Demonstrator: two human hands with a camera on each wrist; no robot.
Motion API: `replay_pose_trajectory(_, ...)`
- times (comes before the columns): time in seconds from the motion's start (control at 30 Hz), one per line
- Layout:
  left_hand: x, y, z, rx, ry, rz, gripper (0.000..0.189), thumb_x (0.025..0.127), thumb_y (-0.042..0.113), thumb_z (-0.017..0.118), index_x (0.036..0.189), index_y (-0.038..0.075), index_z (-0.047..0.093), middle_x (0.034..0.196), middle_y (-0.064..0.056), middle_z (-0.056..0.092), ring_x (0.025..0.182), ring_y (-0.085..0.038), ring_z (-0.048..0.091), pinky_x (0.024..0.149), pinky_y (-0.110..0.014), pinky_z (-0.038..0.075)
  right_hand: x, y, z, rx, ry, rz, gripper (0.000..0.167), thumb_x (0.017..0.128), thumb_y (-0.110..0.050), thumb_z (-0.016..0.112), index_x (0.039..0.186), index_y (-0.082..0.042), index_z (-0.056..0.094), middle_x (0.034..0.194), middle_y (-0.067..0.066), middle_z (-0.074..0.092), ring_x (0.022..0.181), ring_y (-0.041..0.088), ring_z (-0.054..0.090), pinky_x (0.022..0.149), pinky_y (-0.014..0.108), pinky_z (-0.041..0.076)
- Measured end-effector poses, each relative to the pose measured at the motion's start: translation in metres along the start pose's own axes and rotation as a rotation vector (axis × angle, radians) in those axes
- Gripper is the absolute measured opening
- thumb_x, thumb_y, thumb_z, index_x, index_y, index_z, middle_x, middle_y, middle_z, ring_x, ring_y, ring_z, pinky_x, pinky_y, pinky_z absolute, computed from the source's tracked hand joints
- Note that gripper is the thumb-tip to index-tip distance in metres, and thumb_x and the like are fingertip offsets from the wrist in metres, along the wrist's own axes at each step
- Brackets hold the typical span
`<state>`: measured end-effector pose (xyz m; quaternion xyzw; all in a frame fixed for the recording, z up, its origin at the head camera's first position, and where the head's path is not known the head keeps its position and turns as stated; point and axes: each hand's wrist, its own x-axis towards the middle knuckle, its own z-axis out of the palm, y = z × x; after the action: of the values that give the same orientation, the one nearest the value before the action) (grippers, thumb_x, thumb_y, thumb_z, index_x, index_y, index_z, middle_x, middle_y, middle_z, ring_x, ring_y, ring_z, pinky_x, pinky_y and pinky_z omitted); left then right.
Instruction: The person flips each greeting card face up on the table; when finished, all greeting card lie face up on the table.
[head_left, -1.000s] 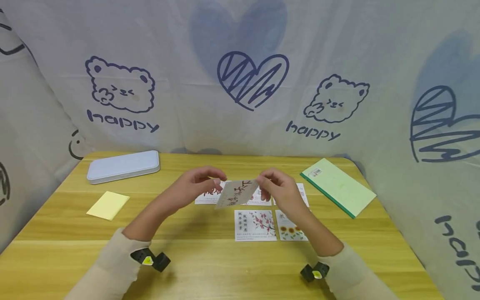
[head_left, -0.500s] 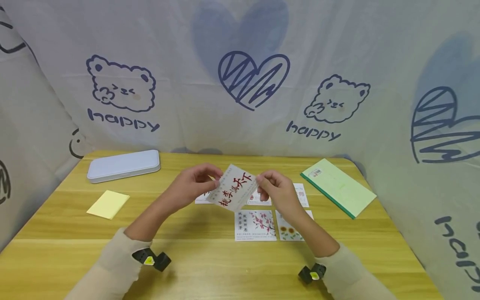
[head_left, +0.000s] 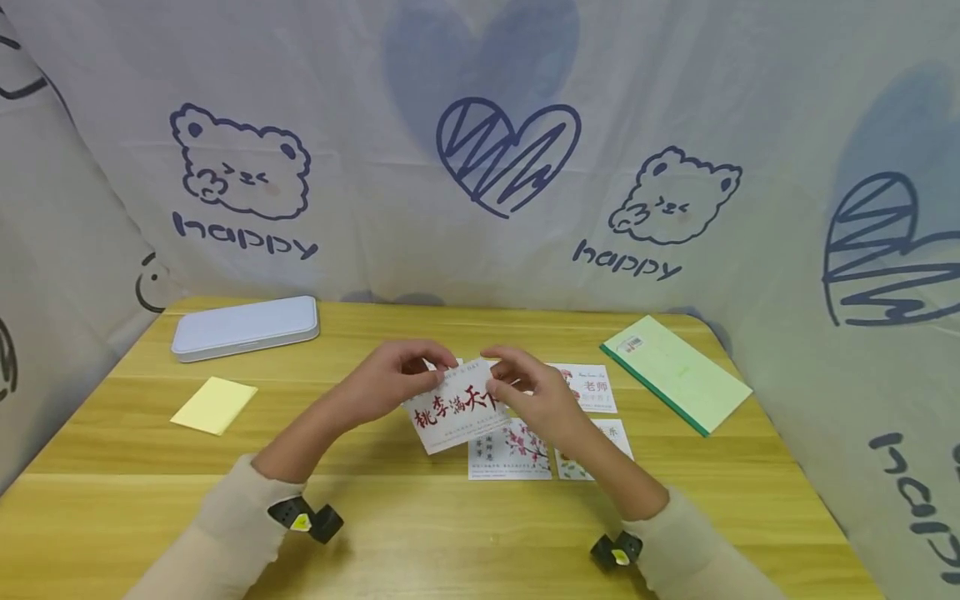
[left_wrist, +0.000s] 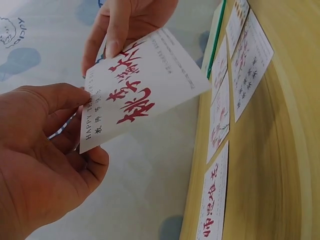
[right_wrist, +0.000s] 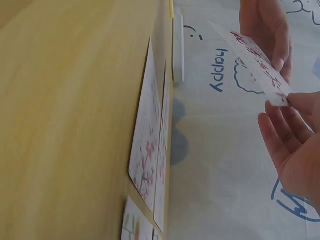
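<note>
A white greeting card (head_left: 448,412) with large red characters is held up above the table, its printed face tilted toward the head view. My left hand (head_left: 390,375) pinches its upper left edge, thumb in front and fingers behind. At the other end, the thumb of my right hand (head_left: 536,396) lies on the printed face, with fingers behind the card. Below lie more cards in two rows: one with pink blossoms (head_left: 517,450), a sunflower card (head_left: 585,454) partly under the right forearm, and a card with red characters (left_wrist: 212,200) in the left wrist view.
A pale flat case (head_left: 246,327) lies at the back left of the wooden table (head_left: 420,533), with a yellow paper pad (head_left: 215,405) in front of it. A light green notebook (head_left: 678,375) lies at the right. A printed cloth (head_left: 360,167) hangs behind.
The held card has turned from nearly edge-on to face the head view, then come lower and more level. My right hand has moved left along it, its thumb now farther onto the face.
</note>
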<state>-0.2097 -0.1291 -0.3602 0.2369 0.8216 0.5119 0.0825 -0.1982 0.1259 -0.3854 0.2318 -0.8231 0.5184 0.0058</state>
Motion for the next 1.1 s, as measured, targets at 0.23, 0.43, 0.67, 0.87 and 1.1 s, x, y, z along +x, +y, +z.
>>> replay_pose_trajectory(0.23,-0.016,-0.016,-0.009,0.021,0.01,-0.041,0.023,0.098,0.013,0.063,0.121,0.011,0.067,0.11,-0.009,0.067,0.09,-0.022,0.064,0.081,-0.036,0.053,-0.001,0.002,0.013,0.113,0.013,0.078,0.034,0.099,-0.016,0.066,0.132,-0.017,0.06,0.105,0.009,0.068,0.088,0.019,0.067,0.075,0.032,0.056)
replay_pose_trajectory(0.43,-0.035,-0.038,-0.023,0.011,0.023,-0.095,0.024,0.099,0.016,0.064,0.121,0.008,0.066,0.106,-0.011,0.068,0.087,-0.027,0.065,0.08,-0.043,0.054,0.003,0.007,0.023,0.211,-0.018,0.138,0.034,0.097,-0.011,0.065,0.13,-0.013,0.057,0.101,0.012,0.069,0.086,0.021,0.069,0.08,0.034,0.058)
replay_pose_trajectory(0.67,-0.036,-0.056,-0.025,0.084,-0.005,-0.105,0.021,0.095,0.008,0.064,0.116,0.005,0.068,0.1,-0.01,0.067,0.082,-0.021,0.06,0.072,-0.034,0.054,0.005,0.015,0.04,-0.097,-0.173,0.167,0.028,0.098,-0.021,0.067,0.125,-0.019,0.061,0.085,-0.002,0.07,0.074,0.024,0.068,0.062,0.031,0.051)
replay_pose_trajectory(0.87,-0.034,-0.073,-0.02,0.224,-0.08,-0.153,0.013,0.095,0.008,0.065,0.107,0.009,0.069,0.098,-0.003,0.066,0.087,-0.019,0.057,0.077,-0.033,0.048,0.01,0.018,0.051,-0.45,-0.228,0.118,0.022,0.093,-0.025,0.072,0.113,-0.018,0.068,0.088,-0.011,0.065,0.067,0.007,0.057,0.06,0.027,0.045)
replay_pose_trajectory(1.1,-0.025,-0.083,-0.017,0.35,-0.11,-0.193,0.01,0.094,0.009,0.067,0.103,0.012,0.07,0.097,0.0,0.066,0.087,-0.018,0.057,0.081,-0.035,0.047,0.021,0.021,0.058,-0.561,-0.259,0.112,0.022,0.091,-0.024,0.075,0.11,-0.015,0.073,0.1,-0.005,0.067,0.081,0.007,0.057,0.07,0.027,0.048)
